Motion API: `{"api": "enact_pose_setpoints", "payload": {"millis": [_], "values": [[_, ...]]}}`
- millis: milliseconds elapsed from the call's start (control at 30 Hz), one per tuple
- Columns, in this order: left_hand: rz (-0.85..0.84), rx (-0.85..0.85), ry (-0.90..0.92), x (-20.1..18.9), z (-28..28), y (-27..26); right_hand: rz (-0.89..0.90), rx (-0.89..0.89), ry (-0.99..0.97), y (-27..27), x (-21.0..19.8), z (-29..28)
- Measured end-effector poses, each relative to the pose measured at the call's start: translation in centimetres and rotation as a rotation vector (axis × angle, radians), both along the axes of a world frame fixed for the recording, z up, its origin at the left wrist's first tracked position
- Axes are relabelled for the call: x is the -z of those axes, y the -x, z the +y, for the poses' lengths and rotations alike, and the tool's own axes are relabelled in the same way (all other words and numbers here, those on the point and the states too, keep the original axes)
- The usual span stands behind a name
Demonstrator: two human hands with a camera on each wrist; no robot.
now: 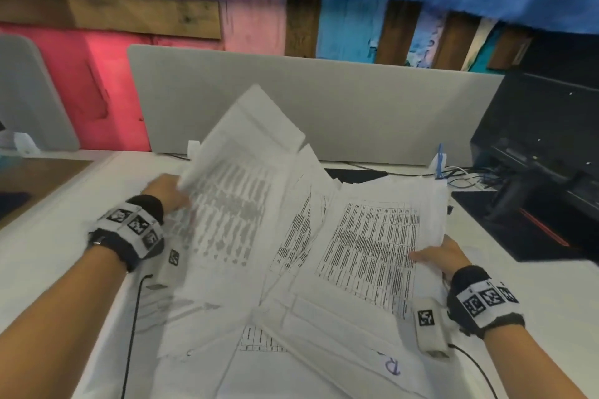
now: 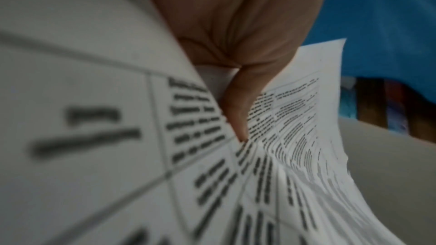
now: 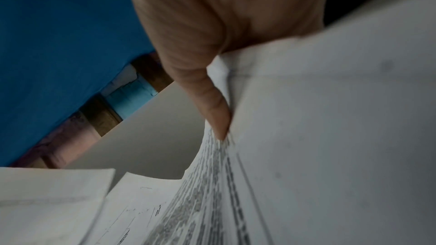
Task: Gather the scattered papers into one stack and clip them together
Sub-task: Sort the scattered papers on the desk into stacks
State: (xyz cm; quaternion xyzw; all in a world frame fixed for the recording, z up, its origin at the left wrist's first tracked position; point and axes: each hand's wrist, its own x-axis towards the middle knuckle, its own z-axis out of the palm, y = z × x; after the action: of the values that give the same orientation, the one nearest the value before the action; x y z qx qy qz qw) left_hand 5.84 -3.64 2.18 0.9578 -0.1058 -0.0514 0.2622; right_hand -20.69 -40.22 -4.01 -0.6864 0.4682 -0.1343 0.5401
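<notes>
you have two hands in view: your left hand (image 1: 167, 191) and your right hand (image 1: 444, 256), one at each side of the papers (image 1: 291, 253). the papers overlap too much to count, many sheets. behind the papers stand two grey dividers: one (image 1: 324, 100) directly behind, another (image 1: 29, 91) to its left.

A grey desk divider (image 1: 324, 107) fronts a wall of painted planks (image 1: 252, 26) (pink, blue, brown).
</notes>
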Motion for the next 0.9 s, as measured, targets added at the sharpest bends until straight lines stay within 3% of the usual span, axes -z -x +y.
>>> {"api": "enact_pose_setpoints", "payload": {"millis": [100,267,433,567,700,833,900], "values": [[-0.105,-0.146,0.223,-2.1,2.2,-0.9,-0.020,-0.027,-0.064,0.4,0.1,-0.1],[-0.156,-0.359,0.770,-4.1,3.5,-2.0,0.010,-0.091,-0.103,-0.6,0.9,0.1],[-0.203,-0.437,1.058,-5.7,1.2,-0.9,-0.002,-0.103,-0.179,-2.3,3.6,-0.3],[-0.114,-0.348,1.026,-5.1,-2.7,0.9,-0.054,-0.059,-0.304,-3.1,2.8,2.0],[0.062,-0.262,0.909,-1.4,-6.6,3.2,-0.127,-0.064,-0.335,-3.5,1.4,4.6],[0.289,-0.190,0.793,2.3,-9.4,5.4,-0.312,-0.123,-0.435,-3.7,1.4,6.1],[0.354,-0.143,0.730,3.4,-10.3,6.0,-0.283,-0.139,-0.419,-3.9,1.5,6.7]]}}
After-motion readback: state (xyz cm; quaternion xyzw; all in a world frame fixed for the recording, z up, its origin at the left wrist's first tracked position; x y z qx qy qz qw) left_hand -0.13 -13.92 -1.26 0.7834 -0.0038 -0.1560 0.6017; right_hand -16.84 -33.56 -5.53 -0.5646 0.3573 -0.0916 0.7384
